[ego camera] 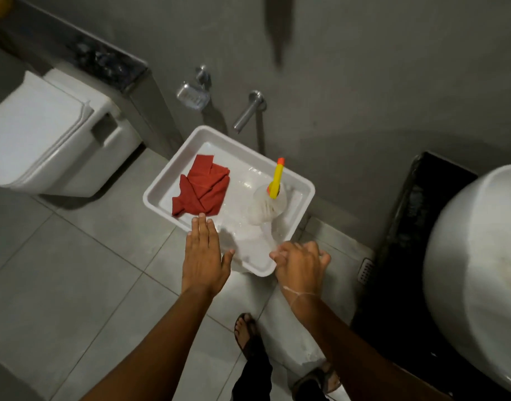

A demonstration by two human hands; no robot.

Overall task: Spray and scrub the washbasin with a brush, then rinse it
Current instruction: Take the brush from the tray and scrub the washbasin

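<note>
Brush is standing at frame centre inside the white tray, beside a red cloth; washbasin is sitting at right edge. Your left hand is hovering flat, fingers apart; right hand is curling loosely, empty. Looking light, rigid, possibly wet; take the yellow handle.

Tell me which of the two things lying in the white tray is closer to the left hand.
The red cloth. It lies folded at the tray's left end, just beyond the left hand's fingertips. The brush with the yellow handle sits at the right end, farther away.
</note>
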